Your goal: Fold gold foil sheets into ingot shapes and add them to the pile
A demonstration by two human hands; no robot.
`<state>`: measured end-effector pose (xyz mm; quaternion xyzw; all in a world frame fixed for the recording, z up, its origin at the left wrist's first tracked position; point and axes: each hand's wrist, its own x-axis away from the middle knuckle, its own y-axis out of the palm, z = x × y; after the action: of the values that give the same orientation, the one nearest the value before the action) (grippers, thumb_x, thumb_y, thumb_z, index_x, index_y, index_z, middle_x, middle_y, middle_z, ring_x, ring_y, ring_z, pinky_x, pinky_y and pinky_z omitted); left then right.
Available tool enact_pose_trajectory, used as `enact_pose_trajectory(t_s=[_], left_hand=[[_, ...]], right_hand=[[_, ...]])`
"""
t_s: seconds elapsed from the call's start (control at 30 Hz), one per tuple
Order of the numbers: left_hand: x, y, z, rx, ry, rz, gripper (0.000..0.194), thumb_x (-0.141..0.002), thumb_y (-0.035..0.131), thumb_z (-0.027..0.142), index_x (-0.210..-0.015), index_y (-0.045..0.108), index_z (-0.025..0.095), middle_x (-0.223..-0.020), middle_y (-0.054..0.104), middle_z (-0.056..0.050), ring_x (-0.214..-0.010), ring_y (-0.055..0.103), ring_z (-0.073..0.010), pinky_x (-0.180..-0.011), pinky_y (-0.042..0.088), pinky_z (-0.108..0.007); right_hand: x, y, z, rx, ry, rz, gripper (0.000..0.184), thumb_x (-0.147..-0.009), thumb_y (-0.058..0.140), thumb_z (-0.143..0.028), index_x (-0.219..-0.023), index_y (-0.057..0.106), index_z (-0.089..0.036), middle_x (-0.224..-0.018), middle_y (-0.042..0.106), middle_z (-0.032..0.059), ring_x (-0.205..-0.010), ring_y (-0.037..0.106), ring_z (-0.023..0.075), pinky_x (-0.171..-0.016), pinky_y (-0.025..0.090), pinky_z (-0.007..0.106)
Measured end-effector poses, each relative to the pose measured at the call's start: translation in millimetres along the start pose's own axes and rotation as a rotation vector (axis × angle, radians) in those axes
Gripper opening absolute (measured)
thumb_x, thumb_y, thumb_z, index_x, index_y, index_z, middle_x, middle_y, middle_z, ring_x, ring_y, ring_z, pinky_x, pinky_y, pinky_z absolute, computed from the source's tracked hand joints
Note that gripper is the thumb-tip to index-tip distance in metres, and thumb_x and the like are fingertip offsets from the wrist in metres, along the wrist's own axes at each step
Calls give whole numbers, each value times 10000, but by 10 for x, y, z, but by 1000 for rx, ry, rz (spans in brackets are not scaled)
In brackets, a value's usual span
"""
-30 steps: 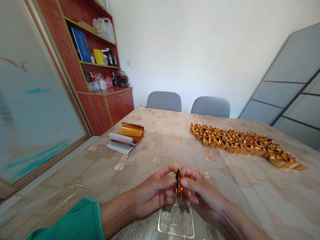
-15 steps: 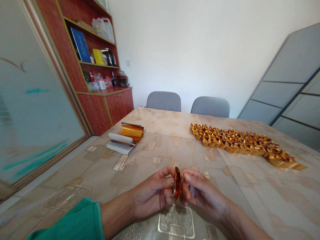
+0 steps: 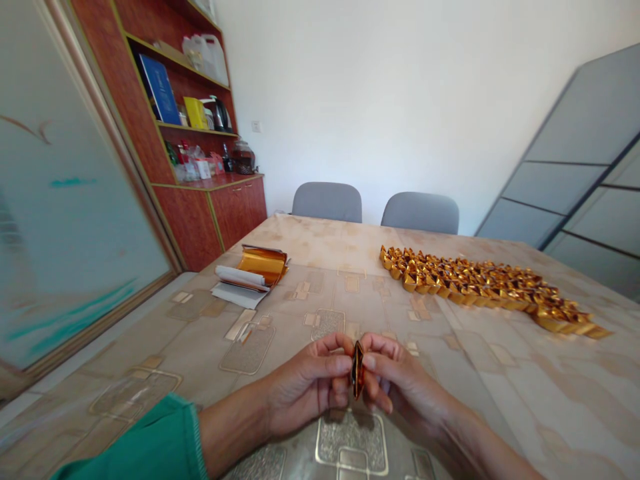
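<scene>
A small folded piece of gold foil paper [image 3: 357, 371] stands upright between my two hands, above the near part of the table. My left hand [image 3: 315, 377] pinches its left side between thumb and fingers. From the right, my right hand [image 3: 393, 372] grips the opposite side the same way. The fold shows as a narrow, dark-lined slot. To the right lie rows of folded gold paper ingots [image 3: 480, 283], packed closely together. A curled stack of gold foil paper sheets [image 3: 263, 265] with white backs rests at the left.
A patterned cloth covers the table [image 3: 300, 313]. Two grey chairs [image 3: 327, 201] stand at its far edge. A red-brown cabinet [image 3: 210, 220] with shelves is at the back left, beside a frosted glass door [image 3: 75, 200]. A grey panelled partition [image 3: 565, 173] rises at the right.
The gold paper piece has become narrower as my hands press it from both sides. My right hand's thumb and fingers have moved in closer to it.
</scene>
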<state>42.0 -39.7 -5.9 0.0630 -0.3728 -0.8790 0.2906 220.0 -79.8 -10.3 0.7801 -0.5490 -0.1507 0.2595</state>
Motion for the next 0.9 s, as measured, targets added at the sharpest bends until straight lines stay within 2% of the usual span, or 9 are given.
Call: enact_pose_trajectory(t_s=[0.17, 0.23, 0.3, 0.43, 0.6, 0.77, 0.9], left_hand=[[-9, 52, 12, 91, 19, -32, 278, -738, 812, 229, -845, 560, 182, -740, 658, -16, -685, 648, -148, -625, 443, -224], [-11, 58, 15, 116, 16, -20, 281, -731, 817, 218, -860, 569, 181, -733, 666, -18, -647, 638, -126, -584, 420, -192], [-11, 63, 16, 124, 7, 1, 315, -714, 837, 225, -881, 574, 179, -741, 670, -17, -627, 628, -110, -549, 388, -169], [-2, 79, 10, 61, 39, 44, 378, -689, 867, 295, -888, 564, 183, -738, 655, -10, -657, 642, -140, -567, 403, -201], [-11, 90, -8, -102, 100, 122, 370, -694, 852, 319, -837, 541, 178, -680, 615, 11, -515, 558, -90, -473, 336, -183], [-30, 99, -24, -120, 137, 267, 373, -674, 833, 291, -791, 496, 184, -631, 555, 51, -446, 451, -40, -414, 254, -148], [-19, 105, -30, -108, 103, 258, 384, -673, 825, 314, -819, 490, 194, -631, 544, 57, -446, 441, -47, -418, 271, -155]], right_hand=[[-5, -11, 25, -59, 17, -68, 185, -862, 734, -307, -873, 626, -157, -530, 643, -46, -368, 470, 47, -458, 413, 159], [-14, -19, 25, -78, 7, -65, 176, -869, 724, -297, -879, 632, -148, -529, 640, -45, -370, 480, 46, -468, 433, 161], [-24, -26, 21, -88, 2, -57, 167, -876, 716, -287, -891, 638, -141, -519, 632, -47, -369, 481, 46, -474, 445, 161], [-27, -29, 11, -82, 12, -46, 149, -878, 715, -271, -885, 632, -147, -540, 651, -35, -383, 504, 56, -487, 473, 174], [-21, -27, 23, -98, 26, -47, 117, -881, 704, -240, -870, 630, -151, -526, 646, -36, -376, 494, 58, -517, 510, 202], [-45, -57, 44, -114, 51, -43, 124, -875, 707, -240, -853, 644, -135, -509, 618, -47, -369, 452, 48, -529, 523, 217], [-52, -79, 45, -101, 55, -44, 130, -872, 708, -246, -849, 646, -134, -496, 605, -50, -372, 446, 52, -529, 514, 211]])
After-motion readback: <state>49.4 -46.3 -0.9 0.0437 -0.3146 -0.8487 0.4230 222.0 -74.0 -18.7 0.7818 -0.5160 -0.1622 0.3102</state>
